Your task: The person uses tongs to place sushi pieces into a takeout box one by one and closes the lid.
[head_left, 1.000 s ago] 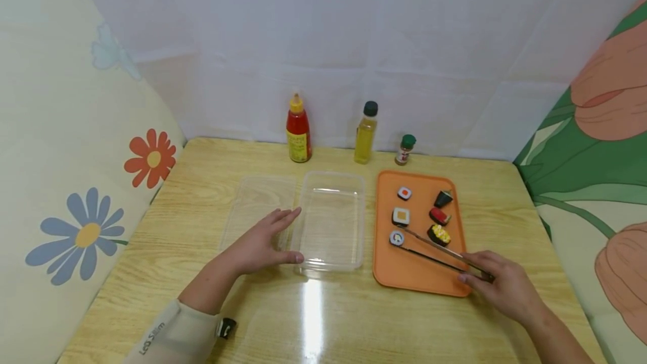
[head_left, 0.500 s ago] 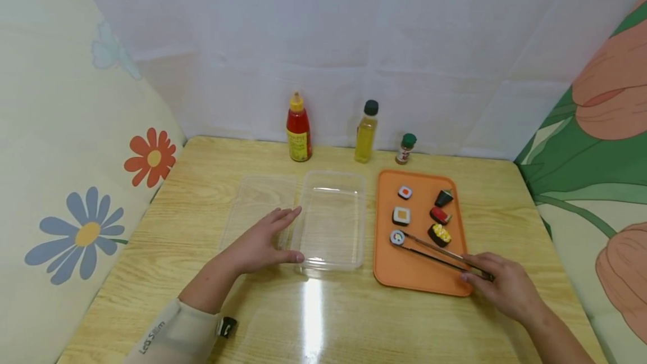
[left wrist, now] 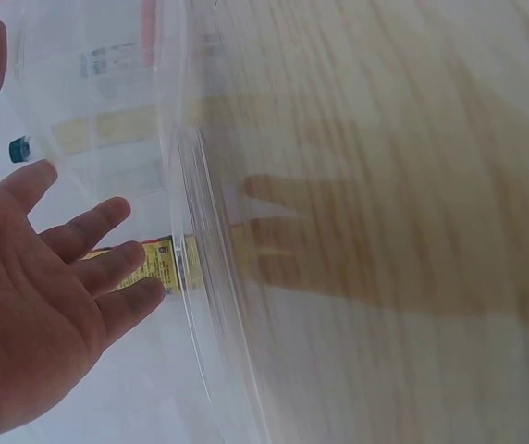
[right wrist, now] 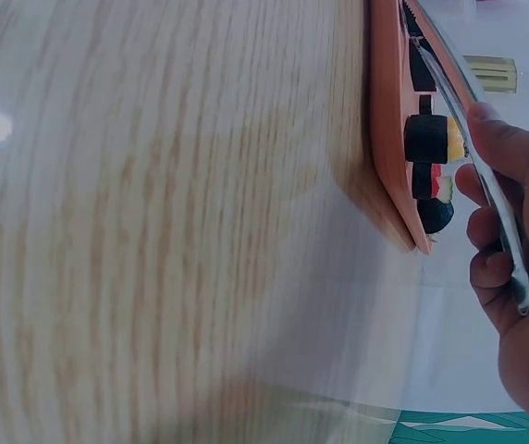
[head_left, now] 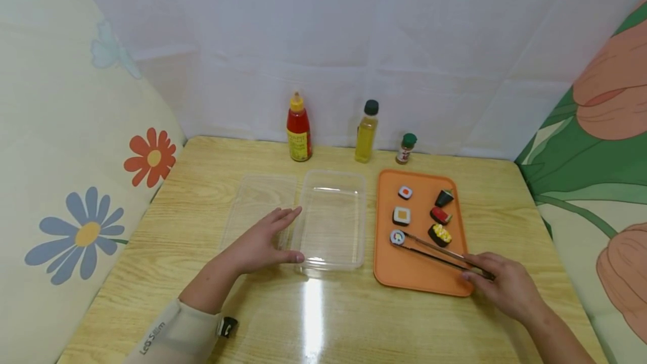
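My right hand [head_left: 507, 288] holds metal tongs [head_left: 441, 249] over the orange tray [head_left: 419, 277]. The tongs' tips stand on either side of a round sushi roll [head_left: 397, 237] with a colourful centre. In the right wrist view, thumb and fingers are wrapped about the handle end of the tongs. My left hand [head_left: 265, 243] has its fingers spread beside the left rim of a clear plastic container [head_left: 333, 223], holding nothing. Behind the roll sit a square roll [head_left: 401, 216] and a smaller red-centred roll [head_left: 405, 192].
Along the tray's right side are corn-topped sushi [head_left: 440, 235], a red-topped piece [head_left: 441, 215] and a dark cone roll [head_left: 444, 198]. A clear lid [head_left: 263, 198] lies under the left hand. Behind stand a red sauce bottle [head_left: 299, 133], oil bottle [head_left: 366, 136] and spice jar [head_left: 406, 149].
The tongs' upper tip has come down from near the square roll to the round roll, so the arms are closer together. The left hand has stayed in place.
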A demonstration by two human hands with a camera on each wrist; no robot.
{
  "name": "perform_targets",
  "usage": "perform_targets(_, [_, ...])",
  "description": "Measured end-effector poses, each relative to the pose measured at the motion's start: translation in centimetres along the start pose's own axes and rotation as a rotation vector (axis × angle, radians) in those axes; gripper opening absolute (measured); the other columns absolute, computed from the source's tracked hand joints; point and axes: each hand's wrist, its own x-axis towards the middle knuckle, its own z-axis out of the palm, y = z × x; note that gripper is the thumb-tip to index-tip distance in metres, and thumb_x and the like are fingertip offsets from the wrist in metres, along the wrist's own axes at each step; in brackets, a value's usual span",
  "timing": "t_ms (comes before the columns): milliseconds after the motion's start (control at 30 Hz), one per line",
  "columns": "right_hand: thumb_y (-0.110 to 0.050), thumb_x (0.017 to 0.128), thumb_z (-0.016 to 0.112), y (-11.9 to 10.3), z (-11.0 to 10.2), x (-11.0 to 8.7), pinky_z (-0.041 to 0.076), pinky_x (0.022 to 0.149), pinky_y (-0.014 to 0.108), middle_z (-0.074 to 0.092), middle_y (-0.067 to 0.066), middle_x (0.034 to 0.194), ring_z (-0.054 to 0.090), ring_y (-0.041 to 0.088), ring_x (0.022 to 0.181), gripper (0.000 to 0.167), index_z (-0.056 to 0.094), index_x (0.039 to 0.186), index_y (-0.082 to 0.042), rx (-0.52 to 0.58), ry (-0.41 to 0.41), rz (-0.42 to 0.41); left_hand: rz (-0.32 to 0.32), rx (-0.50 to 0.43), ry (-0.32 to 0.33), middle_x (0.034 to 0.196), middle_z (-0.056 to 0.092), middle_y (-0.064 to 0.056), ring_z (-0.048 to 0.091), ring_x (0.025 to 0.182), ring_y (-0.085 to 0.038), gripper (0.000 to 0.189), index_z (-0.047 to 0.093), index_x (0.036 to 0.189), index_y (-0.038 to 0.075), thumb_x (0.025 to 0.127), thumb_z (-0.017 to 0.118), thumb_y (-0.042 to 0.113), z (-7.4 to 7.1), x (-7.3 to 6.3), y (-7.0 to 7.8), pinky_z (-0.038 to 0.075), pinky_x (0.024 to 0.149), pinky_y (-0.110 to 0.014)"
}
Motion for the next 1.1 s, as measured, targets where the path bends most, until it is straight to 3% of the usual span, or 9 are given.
perform_targets(200, [-0.01,0.07,0.094,-0.1,-0.2,0.3,0.046,0.063,0.015,0.075,-0.005,0.092,0.066,0.006,0.074,0.039,0.082,0.107,-0.008,0.002,-0.007,0.005,0.005,0.002,-0.001,0.164,0.034,-0.016,0.028,0.151,-0.047,0.11,0.031,0.165,0.021,0.078,0.081,0.067,0.0,0.0,0.1,0.032,0.115,-0.068])
perform_targets(533, [-0.008,0.067,0.095,0.0,-0.7,1.3,0.054,0.07,0.021,0.078,-0.003,0.095,0.073,0.016,0.08,0.044,0.082,0.109,-0.01,-0.008,0.024,-0.045,-0.002,0.005,-0.011,0.165,0.033,-0.016,0.027,0.151,-0.047,0.111,0.031,0.165,0.021,0.078,0.081,0.066,-0.1,0.1,0.1,0.032,0.115,-0.068])
perform_targets(1100, [-0.006,0.069,0.094,-0.2,-1.7,3.6,0.047,0.062,0.016,0.078,-0.002,0.093,0.065,0.005,0.074,0.043,0.081,0.11,-0.007,0.044,0.019,-0.078,0.009,0.019,-0.01,0.164,0.035,-0.014,0.027,0.152,-0.046,0.11,0.032,0.165,0.02,0.078,0.082,0.065,-0.1,0.2,0.0,0.031,0.116,-0.066])
